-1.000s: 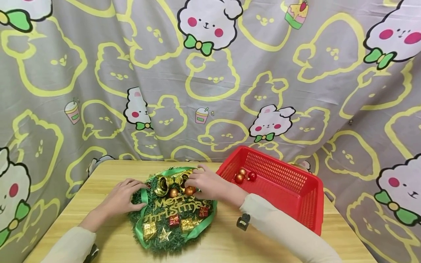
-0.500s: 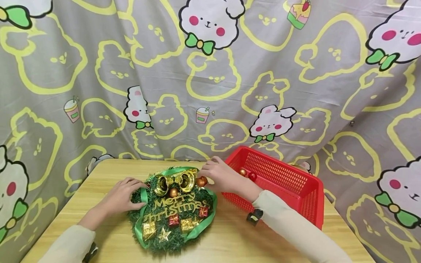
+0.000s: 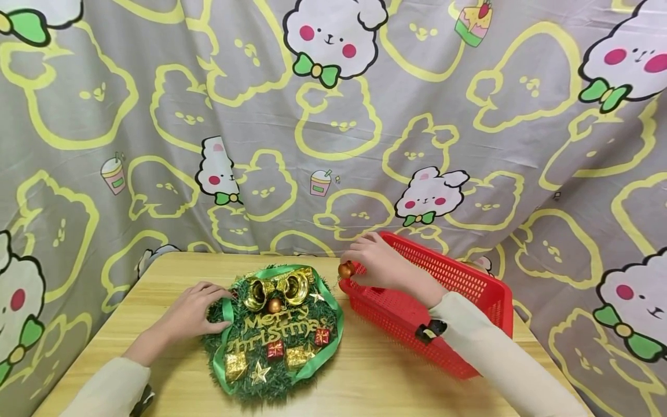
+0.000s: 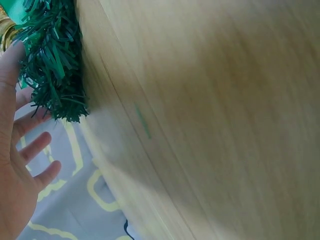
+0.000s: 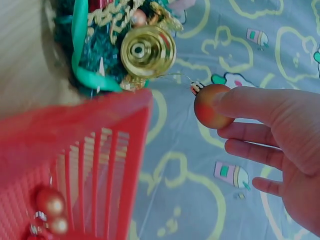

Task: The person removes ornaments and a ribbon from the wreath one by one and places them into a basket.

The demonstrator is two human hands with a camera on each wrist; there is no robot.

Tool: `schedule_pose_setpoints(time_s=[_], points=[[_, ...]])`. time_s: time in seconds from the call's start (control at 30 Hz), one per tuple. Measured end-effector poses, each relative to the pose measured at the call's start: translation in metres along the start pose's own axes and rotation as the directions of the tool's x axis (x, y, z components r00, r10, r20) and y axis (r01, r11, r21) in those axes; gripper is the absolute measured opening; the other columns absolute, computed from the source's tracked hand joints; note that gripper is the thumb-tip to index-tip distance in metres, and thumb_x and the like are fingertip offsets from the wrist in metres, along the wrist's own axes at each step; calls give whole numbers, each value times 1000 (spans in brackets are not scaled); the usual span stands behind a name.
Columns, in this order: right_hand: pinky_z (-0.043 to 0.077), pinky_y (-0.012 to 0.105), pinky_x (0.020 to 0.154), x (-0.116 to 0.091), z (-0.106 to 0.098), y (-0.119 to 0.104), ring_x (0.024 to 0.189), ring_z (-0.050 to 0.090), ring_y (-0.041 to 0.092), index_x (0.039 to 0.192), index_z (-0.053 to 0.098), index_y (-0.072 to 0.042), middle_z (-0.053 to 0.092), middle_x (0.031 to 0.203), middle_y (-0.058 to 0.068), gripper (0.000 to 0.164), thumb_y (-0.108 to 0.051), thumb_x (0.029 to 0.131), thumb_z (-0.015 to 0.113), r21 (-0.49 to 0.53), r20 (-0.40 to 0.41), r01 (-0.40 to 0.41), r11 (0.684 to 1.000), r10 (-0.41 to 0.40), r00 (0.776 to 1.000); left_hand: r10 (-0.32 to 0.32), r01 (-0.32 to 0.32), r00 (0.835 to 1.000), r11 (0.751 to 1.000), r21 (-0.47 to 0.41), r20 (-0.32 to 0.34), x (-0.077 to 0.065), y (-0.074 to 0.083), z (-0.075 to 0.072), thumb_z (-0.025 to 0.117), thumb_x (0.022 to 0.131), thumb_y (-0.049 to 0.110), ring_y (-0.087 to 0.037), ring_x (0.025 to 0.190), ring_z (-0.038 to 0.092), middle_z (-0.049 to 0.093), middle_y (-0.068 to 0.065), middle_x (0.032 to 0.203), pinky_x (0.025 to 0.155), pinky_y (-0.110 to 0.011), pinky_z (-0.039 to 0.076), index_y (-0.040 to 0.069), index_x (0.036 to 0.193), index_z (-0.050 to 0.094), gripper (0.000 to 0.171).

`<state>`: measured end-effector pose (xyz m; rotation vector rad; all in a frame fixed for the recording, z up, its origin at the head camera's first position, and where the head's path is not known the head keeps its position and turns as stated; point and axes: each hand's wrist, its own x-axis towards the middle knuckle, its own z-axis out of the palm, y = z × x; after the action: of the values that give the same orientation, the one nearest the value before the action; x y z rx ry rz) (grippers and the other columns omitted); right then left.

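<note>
A green tinsel Christmas wreath (image 3: 260,394) with gold bells (image 3: 297,288), lettering and green ribbon lies on the table. At its left edge rests my left hand (image 3: 197,307), its thumb near the ribbon; the left wrist view shows loosely spread fingers (image 4: 47,175), some partly hidden by the tinsel. My right hand (image 3: 383,263) is at the near-left corner of the red basket (image 3: 448,362). Between its thumb and fingers it pinches a copper-coloured Christmas ball (image 5: 207,107), whose thin hanging loop trails toward a bell in the right wrist view.
Inside the basket lie copper balls (image 5: 50,201) and a partly visible red one; in the head view my right hand and arm hide them. Another copper ball (image 3: 274,305) sits below the bells on the wreath. A patterned curtain (image 3: 333,133) hangs behind the wooden table (image 3: 172,370).
My right hand has carried the copper ball from beside the bells on the wreath rightward to the basket's left rim. A small gold star on the wreath came into view. The left hand stays put.
</note>
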<state>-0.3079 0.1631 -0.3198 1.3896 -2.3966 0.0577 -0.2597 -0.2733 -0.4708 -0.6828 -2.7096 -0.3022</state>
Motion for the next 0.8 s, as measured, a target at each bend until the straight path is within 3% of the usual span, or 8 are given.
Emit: schedule_pose_setpoints(time_s=[0.4, 0.8], points=[[47, 54, 97, -29, -20, 38, 98, 64, 22, 104, 74, -13, 72, 97, -1, 32, -11, 74, 88, 3, 64, -153, 988, 153, 986, -1, 1, 1000, 1000, -11, -4, 0, -1, 1, 85, 75, 48, -32, 118, 59, 69, -4, 124, 100, -63, 48, 21, 121, 70, 55], [46, 57, 91, -49, -9, 69, 92, 66, 23, 96, 75, -11, 72, 90, 1, 26, -6, 73, 87, 11, 84, -215, 977, 213, 973, 6, -7, 1000, 1000, -16, -4, -1, -3, 3, 84, 76, 48, -33, 117, 60, 70, -5, 124, 100, -63, 49, 21, 121, 70, 55]])
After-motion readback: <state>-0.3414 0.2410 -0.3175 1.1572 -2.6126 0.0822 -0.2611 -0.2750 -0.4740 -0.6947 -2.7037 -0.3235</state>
